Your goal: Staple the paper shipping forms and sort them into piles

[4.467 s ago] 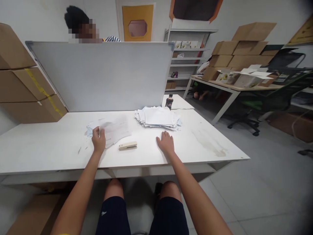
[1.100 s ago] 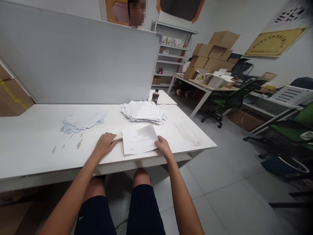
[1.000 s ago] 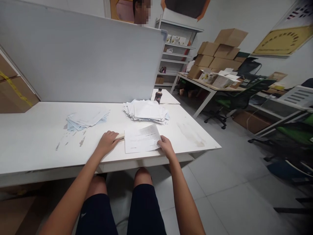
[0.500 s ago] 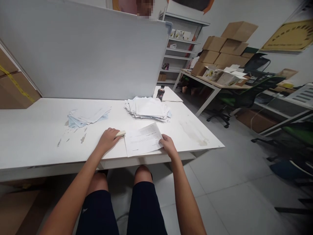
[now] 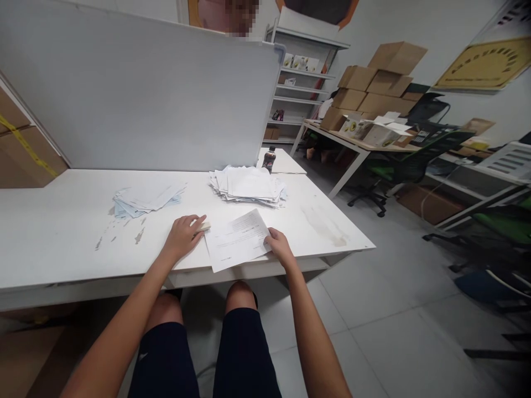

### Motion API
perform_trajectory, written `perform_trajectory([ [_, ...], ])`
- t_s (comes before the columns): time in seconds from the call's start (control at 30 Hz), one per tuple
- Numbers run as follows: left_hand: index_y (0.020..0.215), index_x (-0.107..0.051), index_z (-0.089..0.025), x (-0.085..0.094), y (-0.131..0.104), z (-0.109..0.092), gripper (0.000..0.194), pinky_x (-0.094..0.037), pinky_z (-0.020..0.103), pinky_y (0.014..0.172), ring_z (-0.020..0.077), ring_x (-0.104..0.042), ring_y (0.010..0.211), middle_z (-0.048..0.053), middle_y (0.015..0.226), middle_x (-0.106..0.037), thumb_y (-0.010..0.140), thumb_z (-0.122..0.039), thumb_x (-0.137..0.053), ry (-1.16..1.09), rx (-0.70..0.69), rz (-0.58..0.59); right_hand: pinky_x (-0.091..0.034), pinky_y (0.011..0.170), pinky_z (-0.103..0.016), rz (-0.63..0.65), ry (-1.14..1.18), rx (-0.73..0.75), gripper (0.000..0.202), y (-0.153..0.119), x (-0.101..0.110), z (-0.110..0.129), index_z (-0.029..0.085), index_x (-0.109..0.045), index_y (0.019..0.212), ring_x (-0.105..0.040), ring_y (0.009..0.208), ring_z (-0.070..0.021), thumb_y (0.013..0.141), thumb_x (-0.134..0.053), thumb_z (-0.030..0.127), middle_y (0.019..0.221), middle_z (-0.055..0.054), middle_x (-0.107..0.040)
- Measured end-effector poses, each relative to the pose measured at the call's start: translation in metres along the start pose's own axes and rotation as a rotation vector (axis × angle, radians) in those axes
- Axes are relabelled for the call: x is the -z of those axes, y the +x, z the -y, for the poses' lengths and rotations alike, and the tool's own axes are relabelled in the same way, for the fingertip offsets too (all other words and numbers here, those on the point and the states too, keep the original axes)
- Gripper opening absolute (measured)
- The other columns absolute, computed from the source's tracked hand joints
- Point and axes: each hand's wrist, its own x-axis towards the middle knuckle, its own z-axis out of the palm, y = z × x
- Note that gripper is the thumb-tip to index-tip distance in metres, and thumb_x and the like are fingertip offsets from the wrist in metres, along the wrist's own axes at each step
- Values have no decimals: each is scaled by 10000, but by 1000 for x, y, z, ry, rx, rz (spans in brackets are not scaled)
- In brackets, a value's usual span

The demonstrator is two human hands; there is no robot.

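My left hand (image 5: 182,235) is curled round a small cream-coloured stapler (image 5: 204,226) on the table, its index finger a little raised. The stapler's end lies beside the upper left corner of a printed sheet of paper (image 5: 236,243). My right hand (image 5: 279,244) pinches that sheet at its right edge between thumb and fingers. The sheet's lower left corner reaches past the table's front edge. Behind the sheet is a thick, uneven stack of papers (image 5: 249,187). A smaller fanned pile of white and bluish papers (image 5: 147,200) lies to the left.
The white table (image 5: 50,232) backs onto a grey panel (image 5: 157,99). A dark bottle (image 5: 269,159) stands behind the thick stack. Cardboard boxes (image 5: 31,157) sit at the left. Other boxes, a desk and chairs are at the right; another person is partly visible behind the panel.
The sheet has turned slightly and shifted towards me, its lower left corner now past the table edge. My left fingers have loosened and lifted a little on the stapler. The view has shifted slightly.
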Motion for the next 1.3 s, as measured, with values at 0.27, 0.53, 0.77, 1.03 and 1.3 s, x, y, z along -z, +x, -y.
perform_trajectory([
  [0.27, 1276, -604, -250, 3, 0, -9, 390, -426, 431, 916, 271, -564, 1085, 114, 1212, -639, 917, -212, -455, -39, -134, 45, -370, 606, -263, 2, -20, 23, 250, 1, -2, -6, 203, -599, 776, -514, 700, -188, 615, -427, 288, 710, 2, -584],
  [0.53, 1313, -570, -266, 1, -2, -6, 408, -464, 428, 866, 262, -567, 1056, 99, 1198, -640, 932, -199, -441, 18, -196, 11, -382, 629, -259, 16, -47, 22, 268, -2, -1, -4, 201, -607, 810, -535, 711, -185, 636, -421, 285, 746, 9, -612],
  [0.77, 1230, -606, -206, 3, -2, -7, 322, -456, 404, 898, 237, -567, 1058, 90, 1181, -662, 950, -246, -451, -71, -169, 2, -385, 641, -262, 8, -102, 18, 314, -8, 2, 4, 191, -620, 855, -534, 734, -191, 646, -412, 298, 787, -6, -634],
  [1.03, 1086, -654, -202, -1, -2, -6, 228, -452, 385, 879, 213, -583, 1016, 55, 1108, -711, 936, -198, -483, -130, -164, -15, -378, 625, -260, 21, -115, 10, 296, -10, 2, 3, 200, -612, 863, -527, 712, -187, 663, -417, 299, 741, 10, -604],
  [1.3, 966, -655, -181, -3, 3, -20, 196, -459, 390, 770, 240, -590, 935, 92, 959, -700, 883, -141, -481, -7, -206, -52, -373, 601, -255, 36, -38, 4, 250, -11, 1, 2, 198, -602, 819, -503, 678, -168, 654, -434, 283, 699, 27, -572],
])
